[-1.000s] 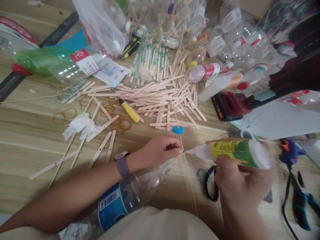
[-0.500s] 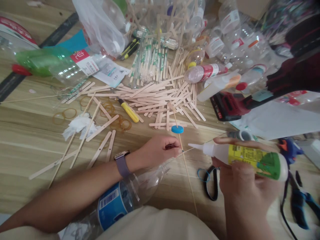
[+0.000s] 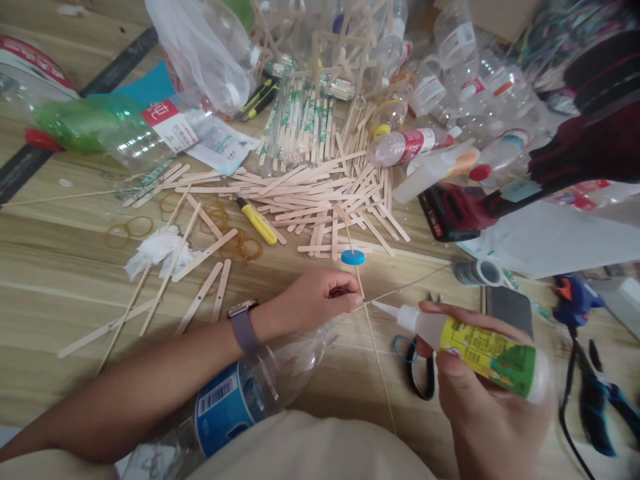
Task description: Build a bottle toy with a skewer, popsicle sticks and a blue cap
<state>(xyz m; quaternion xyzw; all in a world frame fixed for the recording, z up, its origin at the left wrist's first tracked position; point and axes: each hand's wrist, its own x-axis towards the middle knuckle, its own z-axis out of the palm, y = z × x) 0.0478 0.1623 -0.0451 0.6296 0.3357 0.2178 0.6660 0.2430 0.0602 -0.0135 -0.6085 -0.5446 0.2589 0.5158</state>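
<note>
My left hand (image 3: 325, 297) is closed in a pinch at the middle of a thin wooden skewer (image 3: 373, 333). A blue bottle cap (image 3: 353, 257) is threaded on that skewer above my fingers. At the pinch, a fine thread (image 3: 410, 287) crosses the skewer and runs off towards a spool (image 3: 477, 273). My right hand (image 3: 480, 400) grips a glue bottle (image 3: 487, 353) with a yellow and green label, tilted sideways. Its pointed nozzle is close to the crossing; I cannot tell whether it touches. Under my left forearm lies a clear plastic bottle (image 3: 225, 407) with a blue label.
Loose craft sticks (image 3: 310, 193) are heaped beyond my hands, with a yellow-handled screwdriver (image 3: 257, 221) beside them. Plastic bottles (image 3: 410, 145) crowd the back. To the right are a red cordless drill (image 3: 460, 210), a glue gun (image 3: 575, 300), pliers (image 3: 597, 407) and a black band (image 3: 420, 373).
My right hand has brought the glue bottle left and slightly down, its nozzle now near the skewer. The spool and a dark flat object behind it show more. My left hand stays put.
</note>
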